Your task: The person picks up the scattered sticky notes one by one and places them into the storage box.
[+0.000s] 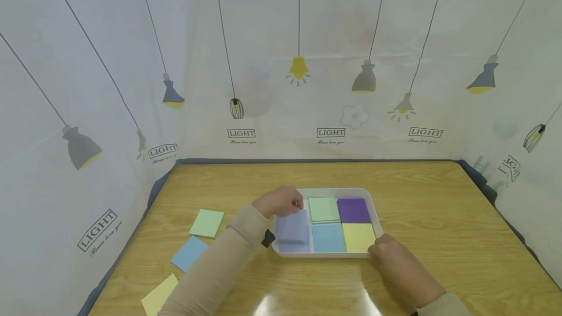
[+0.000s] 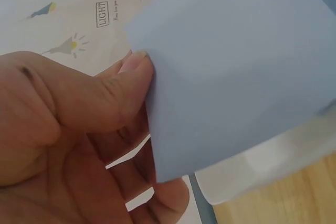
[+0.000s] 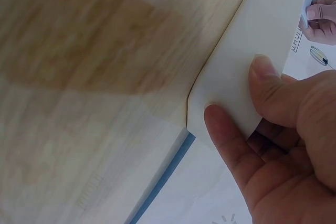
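Observation:
My left hand (image 1: 283, 201) pinches a lavender sticky note (image 2: 236, 77) by one edge between thumb and fingers. The note hangs over the left side of a white tray (image 1: 325, 255), above another lavender note (image 1: 295, 247) lying at the near left. Also inside the tray are light green notes (image 1: 325, 209), a purple note (image 1: 353, 210), a blue note (image 1: 329, 238) and a yellow note (image 1: 359, 238). At the tray's near right corner, my right hand (image 1: 397, 262) grips the wall, its thumb and index finger (image 3: 226, 129) against the outside.
On the wooden table (image 1: 439, 218), left of the tray, lie a green note (image 1: 207, 223), a blue note (image 1: 189, 253) and a yellow note (image 1: 160, 294). My left sleeve partly covers them. A lamp-printed cloth (image 1: 281, 111) stands around the table's back and sides.

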The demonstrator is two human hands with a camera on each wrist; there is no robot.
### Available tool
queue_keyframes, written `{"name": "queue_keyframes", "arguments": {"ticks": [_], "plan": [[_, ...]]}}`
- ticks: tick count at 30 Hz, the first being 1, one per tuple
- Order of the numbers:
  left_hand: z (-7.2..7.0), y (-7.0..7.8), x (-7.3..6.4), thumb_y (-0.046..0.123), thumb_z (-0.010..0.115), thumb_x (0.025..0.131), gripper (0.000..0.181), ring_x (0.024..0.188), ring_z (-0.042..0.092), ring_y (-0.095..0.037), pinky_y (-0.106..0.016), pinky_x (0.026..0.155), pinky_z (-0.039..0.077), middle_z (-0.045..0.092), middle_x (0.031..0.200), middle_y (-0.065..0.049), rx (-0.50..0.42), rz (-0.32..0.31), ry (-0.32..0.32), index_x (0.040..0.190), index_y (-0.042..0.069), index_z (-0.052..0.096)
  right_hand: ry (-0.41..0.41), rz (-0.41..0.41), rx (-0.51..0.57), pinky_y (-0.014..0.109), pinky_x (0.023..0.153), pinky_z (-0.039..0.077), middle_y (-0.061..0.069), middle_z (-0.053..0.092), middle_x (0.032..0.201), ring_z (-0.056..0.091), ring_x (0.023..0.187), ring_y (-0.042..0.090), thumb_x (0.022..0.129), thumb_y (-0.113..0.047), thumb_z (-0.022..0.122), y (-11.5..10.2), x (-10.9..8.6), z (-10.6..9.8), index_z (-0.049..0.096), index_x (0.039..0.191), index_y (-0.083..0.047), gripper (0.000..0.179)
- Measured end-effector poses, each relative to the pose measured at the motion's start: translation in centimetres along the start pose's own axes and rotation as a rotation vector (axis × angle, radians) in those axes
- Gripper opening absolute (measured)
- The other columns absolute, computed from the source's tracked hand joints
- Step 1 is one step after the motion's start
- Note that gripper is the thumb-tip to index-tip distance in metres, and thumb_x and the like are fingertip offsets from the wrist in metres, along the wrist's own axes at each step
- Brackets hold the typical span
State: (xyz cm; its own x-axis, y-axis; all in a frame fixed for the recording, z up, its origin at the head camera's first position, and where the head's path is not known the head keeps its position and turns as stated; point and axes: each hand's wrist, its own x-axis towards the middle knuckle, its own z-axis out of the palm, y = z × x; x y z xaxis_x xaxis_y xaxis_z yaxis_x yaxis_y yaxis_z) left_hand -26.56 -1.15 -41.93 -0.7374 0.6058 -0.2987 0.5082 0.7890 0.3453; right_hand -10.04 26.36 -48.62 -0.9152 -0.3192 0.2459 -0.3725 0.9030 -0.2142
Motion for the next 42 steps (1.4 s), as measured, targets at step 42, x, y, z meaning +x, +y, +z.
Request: {"name": "queue_keyframes", "arguments": {"ticks": [42], "plan": [[3.2,0.4,1.7,0.014,0.083,0.082,0.017,0.08,0.055,-0.01,-0.024,0.071,0.047,0.064,0.086,0.006,0.078,-0.082,-0.093,0.086,0.015,0.067,0.04,-0.025,-0.003,0.021,0.061,0.045,-0.01,0.051,0.068,0.043,0.068,0.003,0.085,0.0,0.073,0.0,-0.1,0.0,0.069,0.071,-0.015,0.021]]}}
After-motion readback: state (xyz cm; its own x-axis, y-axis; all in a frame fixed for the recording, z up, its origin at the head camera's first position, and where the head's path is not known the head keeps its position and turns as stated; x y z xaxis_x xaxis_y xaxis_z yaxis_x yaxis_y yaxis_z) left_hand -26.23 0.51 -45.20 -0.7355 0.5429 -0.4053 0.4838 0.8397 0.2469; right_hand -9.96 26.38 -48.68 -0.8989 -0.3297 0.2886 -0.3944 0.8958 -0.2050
